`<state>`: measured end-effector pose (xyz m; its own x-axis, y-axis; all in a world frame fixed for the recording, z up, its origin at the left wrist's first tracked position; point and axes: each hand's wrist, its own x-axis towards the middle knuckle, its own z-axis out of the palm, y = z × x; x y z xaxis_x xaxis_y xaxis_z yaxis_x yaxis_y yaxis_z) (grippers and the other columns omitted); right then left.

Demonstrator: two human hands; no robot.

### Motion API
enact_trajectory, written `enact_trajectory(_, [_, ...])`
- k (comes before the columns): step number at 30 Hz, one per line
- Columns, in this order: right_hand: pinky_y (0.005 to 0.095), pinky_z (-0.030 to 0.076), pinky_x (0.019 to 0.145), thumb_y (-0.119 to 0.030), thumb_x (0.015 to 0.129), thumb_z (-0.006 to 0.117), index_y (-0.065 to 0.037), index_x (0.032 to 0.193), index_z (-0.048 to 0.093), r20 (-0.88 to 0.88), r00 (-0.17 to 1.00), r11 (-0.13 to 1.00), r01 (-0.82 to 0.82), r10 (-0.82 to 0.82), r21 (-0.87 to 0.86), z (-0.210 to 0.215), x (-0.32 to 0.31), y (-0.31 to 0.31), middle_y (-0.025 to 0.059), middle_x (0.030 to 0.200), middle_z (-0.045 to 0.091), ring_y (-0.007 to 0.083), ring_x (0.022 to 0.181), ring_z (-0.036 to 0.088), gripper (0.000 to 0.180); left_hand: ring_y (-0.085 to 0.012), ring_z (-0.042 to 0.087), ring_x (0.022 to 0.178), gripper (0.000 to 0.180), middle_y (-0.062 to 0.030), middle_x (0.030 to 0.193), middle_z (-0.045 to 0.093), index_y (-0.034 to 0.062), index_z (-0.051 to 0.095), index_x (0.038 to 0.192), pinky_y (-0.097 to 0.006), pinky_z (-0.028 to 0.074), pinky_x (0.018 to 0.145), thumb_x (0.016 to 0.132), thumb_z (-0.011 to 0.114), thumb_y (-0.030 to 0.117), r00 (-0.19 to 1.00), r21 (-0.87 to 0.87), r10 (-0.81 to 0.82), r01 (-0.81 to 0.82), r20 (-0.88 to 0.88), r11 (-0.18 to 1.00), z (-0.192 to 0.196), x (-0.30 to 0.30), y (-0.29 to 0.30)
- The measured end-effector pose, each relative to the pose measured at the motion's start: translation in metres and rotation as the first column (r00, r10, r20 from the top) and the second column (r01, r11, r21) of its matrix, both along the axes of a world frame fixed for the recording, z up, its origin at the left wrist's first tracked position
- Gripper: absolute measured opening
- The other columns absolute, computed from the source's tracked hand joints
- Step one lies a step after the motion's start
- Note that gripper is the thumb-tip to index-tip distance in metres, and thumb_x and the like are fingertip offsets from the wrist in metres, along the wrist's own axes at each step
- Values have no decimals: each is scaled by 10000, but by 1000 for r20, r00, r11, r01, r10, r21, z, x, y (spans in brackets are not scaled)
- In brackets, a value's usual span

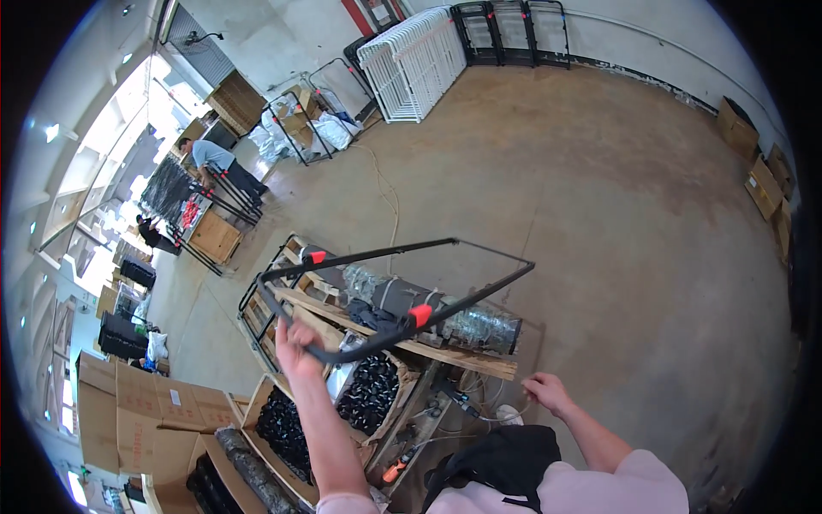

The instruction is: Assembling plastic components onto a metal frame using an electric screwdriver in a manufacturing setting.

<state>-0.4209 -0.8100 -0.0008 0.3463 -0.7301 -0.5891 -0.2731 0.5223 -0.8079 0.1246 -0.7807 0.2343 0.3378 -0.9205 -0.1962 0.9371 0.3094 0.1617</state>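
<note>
My left hand (295,341) is raised and gripping a corner of a large black metal frame (390,257) with red clips, one red clip (419,314) on its near bar. The frame hangs tilted in the air over a wooden pallet (462,360). My right hand (545,391) is lower on the right with fingers loosely spread, holding nothing, above a thin white cord (492,417).
Wrapped dark rolls (479,325) lie on the pallet. Cardboard boxes of small black parts (368,394) stand below the frame, flat cartons (128,411) at left. White racks (415,60) lean on the far wall. A person (210,158) bends over at upper left.
</note>
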Motion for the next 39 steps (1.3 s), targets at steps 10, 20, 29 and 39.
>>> enact_trajectory(10, [301,536,585,-546,1121,441,60,1354,609,244,964,989,-130,110,66,52,102,-47,156,1106,753,186,846,749,670,-110,473,555,370,30,743,504,9,635,1054,-285,391,475,1055,643,378,959,224,219,-256,181,940,-18,-27,323])
enact_trajectory(20, [442,582,689,-505,1070,570,3,1114,614,465,836,926,125,-291,355,0,244,-54,158,995,732,301,851,726,512,-129,484,458,246,0,630,523,87,571,865,-287,392,387,1007,708,234,660,690,-205,-677,723,254,-138,7,475])
enact_trajectory(29, [435,639,678,-194,982,632,64,967,668,338,903,963,231,-264,137,42,268,27,187,880,761,296,737,761,261,-120,450,439,186,9,603,505,77,536,803,-304,329,387,975,603,96,682,693,-122,-709,721,133,-188,12,553])
enact_trajectory(39, [407,630,725,-231,999,625,46,1036,708,234,972,981,-22,-24,194,71,282,167,167,986,787,268,841,775,292,-156,561,615,546,-91,861,715,-52,604,1447,-352,459,533,1032,714,284,717,721,-305,-682,626,-123,-115,-1,665])
